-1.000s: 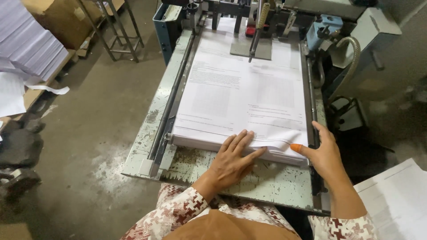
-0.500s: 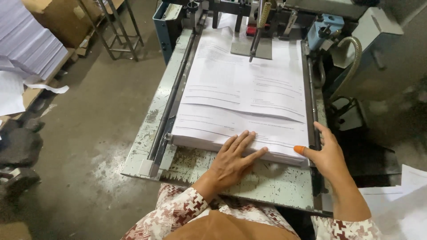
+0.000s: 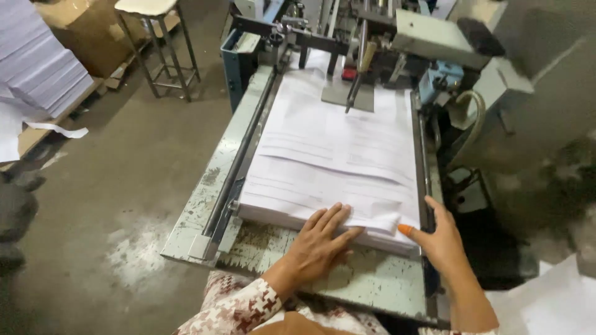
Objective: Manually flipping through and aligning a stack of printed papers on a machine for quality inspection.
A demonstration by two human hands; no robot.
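Worn green machine surface (image 3: 347, 288) | printed paper stack (image 3: 338, 161) lies ahead of both hands | left hand (image 3: 320, 239) flat, open on near edge | right hand (image 3: 437, 239) open, thumb pinning lifted corner | squaring judged underway; even pressure needed.

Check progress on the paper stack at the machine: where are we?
Done: thick white printed paper stack lies on the worn green metal feed table. In hand: left hand flat on its near edge, right hand lifting the near right corner. Left: that corner isn't flat yet.
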